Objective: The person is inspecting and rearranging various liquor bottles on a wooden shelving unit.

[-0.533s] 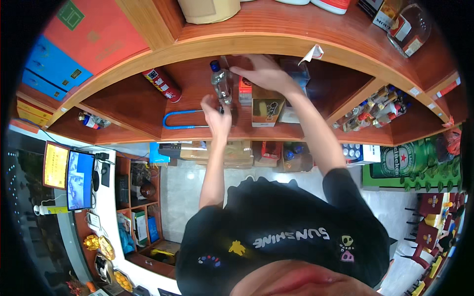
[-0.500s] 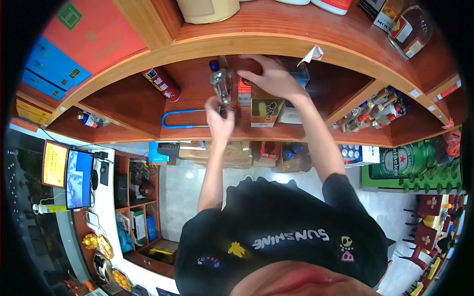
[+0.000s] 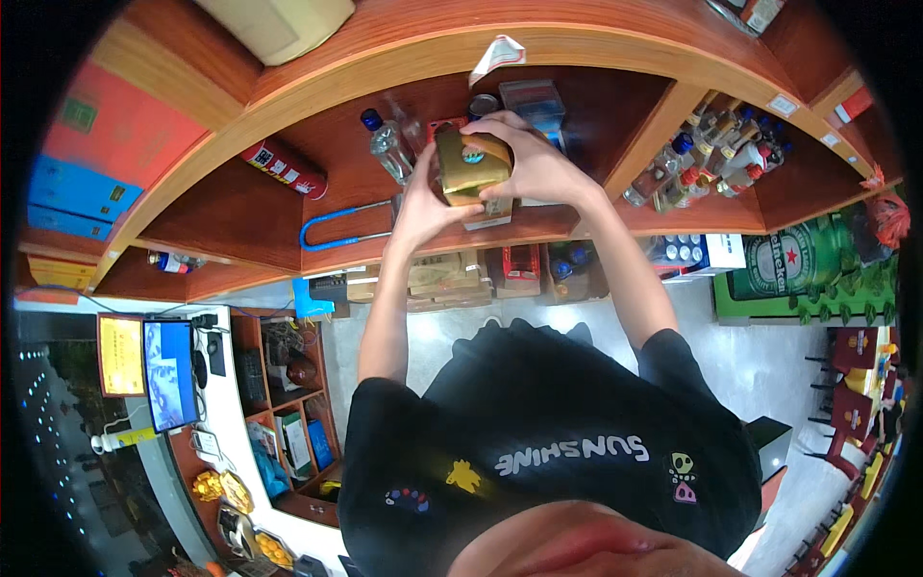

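A gold box (image 3: 471,173) with a small round sticker is held between my two hands inside the shelf compartment. My left hand (image 3: 423,207) grips its left side, fingers curled round it. From the right, my right hand (image 3: 538,168) clasps the other side with the thumb on the near face. Just left of the box stands a clear glass bottle (image 3: 387,149) with a blue cap. Behind my hands show part of a red box, a dark can (image 3: 484,106) and a clear plastic container (image 3: 535,104). Beneath the gold box, another box (image 3: 495,213) is partly covered.
To the left lie a red cylindrical can (image 3: 284,169) and a blue U-shaped lock (image 3: 336,234). A wooden divider (image 3: 646,144) separates several bottles (image 3: 716,154) on the right. The upper shelf edge (image 3: 413,65) curves overhead, with a torn paper (image 3: 500,56) on it.
My left hand has let go of the clear bottle, which now stands on the shelf. Both hands have come together on the gold box. The view has shifted somewhat.
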Available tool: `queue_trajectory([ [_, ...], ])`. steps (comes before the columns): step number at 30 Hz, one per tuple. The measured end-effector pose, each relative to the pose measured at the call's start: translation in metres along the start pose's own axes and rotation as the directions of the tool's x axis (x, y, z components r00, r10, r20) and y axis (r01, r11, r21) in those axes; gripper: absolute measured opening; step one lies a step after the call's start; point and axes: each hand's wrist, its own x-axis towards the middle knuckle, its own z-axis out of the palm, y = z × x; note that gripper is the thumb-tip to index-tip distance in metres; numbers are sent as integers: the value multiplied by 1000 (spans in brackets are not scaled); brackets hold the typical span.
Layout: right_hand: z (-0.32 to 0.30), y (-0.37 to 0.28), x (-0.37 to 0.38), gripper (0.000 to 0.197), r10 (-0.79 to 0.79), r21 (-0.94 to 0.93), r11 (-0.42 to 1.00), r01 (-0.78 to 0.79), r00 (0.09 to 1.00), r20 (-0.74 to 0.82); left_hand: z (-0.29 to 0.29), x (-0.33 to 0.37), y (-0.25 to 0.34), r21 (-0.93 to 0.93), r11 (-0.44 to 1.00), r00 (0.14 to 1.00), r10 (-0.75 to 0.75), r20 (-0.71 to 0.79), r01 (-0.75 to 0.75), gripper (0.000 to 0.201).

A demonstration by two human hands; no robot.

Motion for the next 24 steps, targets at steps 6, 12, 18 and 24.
queue_trajectory([
  [6, -28, -46, -53, 73, -183, 55, 979, 198, 963, -197, 10, -38, 63, -322, 946, 994, 59, 95, -25, 113],
  [12, -18, -41, -123, 68, 174, 416, 907, -73, 962, -210, 43, -63, 94, -578, 710, 908, -232, 349, 403, 90],
  [18, -16, -40, -200, 76, 455, 678, 717, -160, 845, -281, 94, -59, 105, -447, 798, 882, -209, 421, 403, 90],
  [24, -47, -39, -255, 79, 460, 637, 764, -107, 783, -419, 148, -49, 133, -398, 863, 861, -79, 503, 312, 92],
])
